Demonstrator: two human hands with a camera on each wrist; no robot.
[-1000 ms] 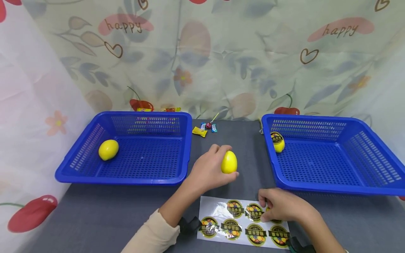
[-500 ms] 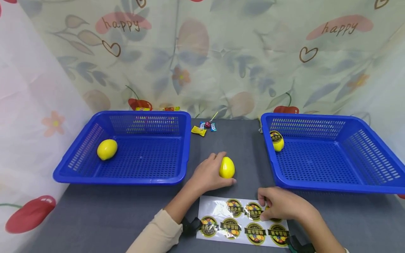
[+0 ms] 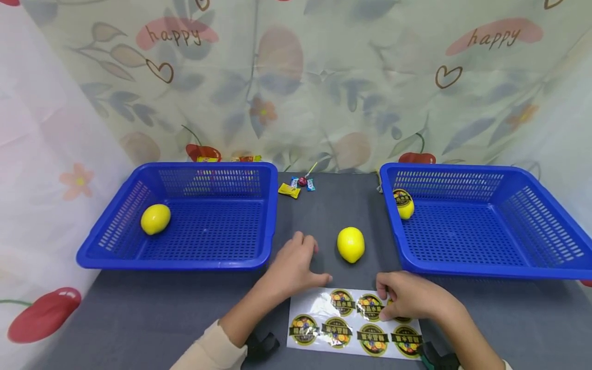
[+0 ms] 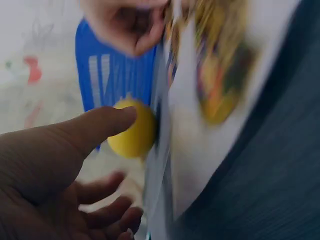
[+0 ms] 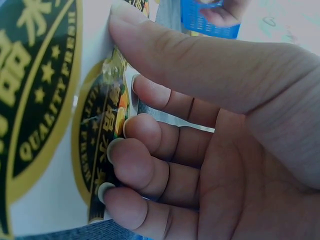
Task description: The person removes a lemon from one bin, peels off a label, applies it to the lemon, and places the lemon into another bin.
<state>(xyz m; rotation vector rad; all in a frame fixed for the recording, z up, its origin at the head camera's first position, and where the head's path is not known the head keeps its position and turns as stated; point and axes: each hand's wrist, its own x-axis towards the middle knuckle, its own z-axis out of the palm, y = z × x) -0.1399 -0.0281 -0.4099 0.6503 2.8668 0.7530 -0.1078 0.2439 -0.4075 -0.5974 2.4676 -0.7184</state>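
Note:
A yellow lemon (image 3: 351,245) stands on the dark table between the two baskets. My left hand (image 3: 296,264) is to its left with thumb and fingers spread, apart from it and holding nothing; in the left wrist view the thumb overlaps the lemon (image 4: 134,131). A white sheet of round black-and-gold fruit stickers (image 3: 337,332) lies at the front. On its upper right part rests my right hand (image 3: 411,296), fingers bent and thumb apart from them. In the right wrist view the fingertips (image 5: 131,159) touch the sheet around one sticker (image 5: 95,125), partly covered by the hand.
The left blue basket (image 3: 176,264) holds a plain lemon (image 3: 155,219). In the right blue basket (image 3: 499,271), a lemon with a sticker (image 3: 404,204) leans by the left wall. Wrapped candies (image 3: 289,190) and a lollipop (image 3: 302,181) lie at the back, before a patterned curtain (image 3: 324,103).
My left hand has set the lemon down on the table, let go of it and drawn back to the left. The right hand stays on the sticker sheet.

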